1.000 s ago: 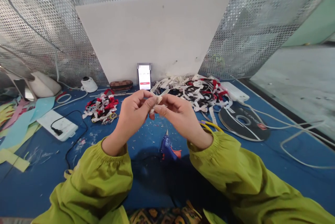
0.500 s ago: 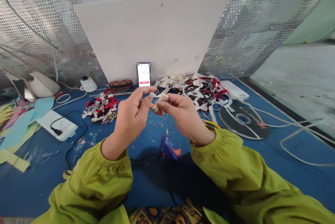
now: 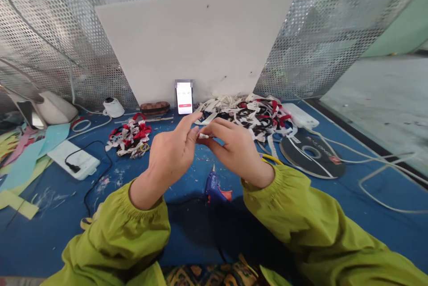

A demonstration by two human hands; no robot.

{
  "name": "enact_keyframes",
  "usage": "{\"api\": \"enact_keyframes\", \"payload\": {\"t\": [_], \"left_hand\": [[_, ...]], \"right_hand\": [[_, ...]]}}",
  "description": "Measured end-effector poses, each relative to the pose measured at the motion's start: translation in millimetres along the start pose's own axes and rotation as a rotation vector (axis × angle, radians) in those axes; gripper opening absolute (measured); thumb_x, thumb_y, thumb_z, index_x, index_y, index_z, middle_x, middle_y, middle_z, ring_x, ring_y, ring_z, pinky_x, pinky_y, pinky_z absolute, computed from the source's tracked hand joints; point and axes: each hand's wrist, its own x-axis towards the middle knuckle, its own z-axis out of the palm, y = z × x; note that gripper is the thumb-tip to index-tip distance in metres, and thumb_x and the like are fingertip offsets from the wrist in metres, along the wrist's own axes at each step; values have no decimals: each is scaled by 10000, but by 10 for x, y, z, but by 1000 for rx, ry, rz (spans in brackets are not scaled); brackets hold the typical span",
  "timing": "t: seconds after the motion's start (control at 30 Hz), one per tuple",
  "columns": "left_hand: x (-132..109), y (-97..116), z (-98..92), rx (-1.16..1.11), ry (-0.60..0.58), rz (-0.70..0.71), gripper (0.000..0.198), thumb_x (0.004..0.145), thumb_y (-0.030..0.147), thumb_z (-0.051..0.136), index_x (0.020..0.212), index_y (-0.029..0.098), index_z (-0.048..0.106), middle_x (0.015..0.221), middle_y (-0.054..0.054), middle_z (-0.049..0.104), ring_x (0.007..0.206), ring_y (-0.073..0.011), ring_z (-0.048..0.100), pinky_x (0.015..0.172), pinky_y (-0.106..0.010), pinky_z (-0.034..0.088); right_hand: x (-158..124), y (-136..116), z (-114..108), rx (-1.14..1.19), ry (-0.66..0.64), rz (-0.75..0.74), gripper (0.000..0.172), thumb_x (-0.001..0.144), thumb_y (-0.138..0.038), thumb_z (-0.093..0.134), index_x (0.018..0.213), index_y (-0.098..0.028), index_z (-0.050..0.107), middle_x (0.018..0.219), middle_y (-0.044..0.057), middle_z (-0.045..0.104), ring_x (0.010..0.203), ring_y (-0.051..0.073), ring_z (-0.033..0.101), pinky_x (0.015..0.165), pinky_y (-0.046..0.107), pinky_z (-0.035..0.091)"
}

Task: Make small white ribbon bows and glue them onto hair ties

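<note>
The work on one small white piece [image 3: 203, 136] is, in my judgement, in the middle: it is between my two hands, above the table [image 3: 53, 241], and it is not laid down yet. My right hand [image 3: 234, 147] is closed at the fingertips and pinches this piece between thumb and finger. My left hand [image 3: 172, 154] has its index finger stretched forward, and its thumb is at the other end of the piece; whether it also grips there, I cannot tell, because the fingers hide it. The piece looks rolled or folded, but it is too small for me to say if its shape is complete.

For the rest, I can judge only from the heaps. On the left lies a smaller heap of red, white and black pieces [image 3: 129, 138]. Behind my right hand there is a much larger heap of strips and loops [image 3: 247, 114], so perhaps a lot is left, though I cannot be sure which heap is the finished one. The blue glue gun [image 3: 214, 188] lies on the table below my hands, and neither hand touches it. The phone [image 3: 184, 98] stands against the white board [image 3: 197, 45], with its screen lit.
</note>
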Motion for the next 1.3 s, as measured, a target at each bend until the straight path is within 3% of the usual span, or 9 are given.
{"api": "enact_keyframes", "payload": {"t": [0.2,0.37,0.63,0.73,0.87,0.93,1.17,1.3], "left_hand": [[7,-6,-6,-46,30,-18,338,871,207,501,1175,197,647,539,22,638,390,-100,439,450,-221,324],[16,-10,18,0,-13,27,388,851,178,473,1200,157,640,558,1,633,416,-114,465,462,-238,325],[12,28,2,-188,44,-131,297,855,252,553,1128,201,659,527,41,652,403,-97,506,477,-214,375],[0,13,27,-46,60,-38,327,845,228,536,1146,201,662,611,2,702,449,-116,550,488,-227,376],[-24,8,74,149,112,115,360,840,207,497,1155,200,672,528,-5,645,440,-132,542,463,-245,326],[-31,13,85,143,140,114,359,836,211,510,1159,208,666,521,4,637,444,-126,542,466,-239,328],[-43,31,75,-292,244,-106,304,877,271,548,1166,193,603,662,20,712,409,-74,507,466,-197,400],[-26,24,48,-301,211,-105,217,869,257,570,1066,204,646,603,33,683,414,-79,520,459,-205,394]], "right_hand": [[23,1,-20,143,24,60,65,854,-220,627,795,-197,640,742,14,624,682,139,591,616,252,428],[4,-17,26,70,25,55,120,888,-205,566,842,-167,670,787,50,629,727,165,611,632,269,423],[38,-7,-15,246,43,96,105,873,-262,606,797,-207,653,734,9,635,673,140,572,616,263,421],[20,-14,3,174,37,78,77,864,-223,604,807,-202,650,740,13,628,672,139,576,603,259,411],[-6,-38,6,-15,29,-5,148,893,-213,529,826,-187,658,765,51,630,676,163,580,602,283,405],[0,-49,-9,-14,34,8,159,891,-226,527,810,-195,661,762,51,638,673,165,582,603,286,411],[79,-46,-26,695,22,409,224,769,-407,702,720,-192,665,645,0,653,582,127,582,557,269,471],[80,-57,8,796,-18,473,204,712,-377,746,687,-190,670,625,-7,649,576,122,580,566,275,489]]}}
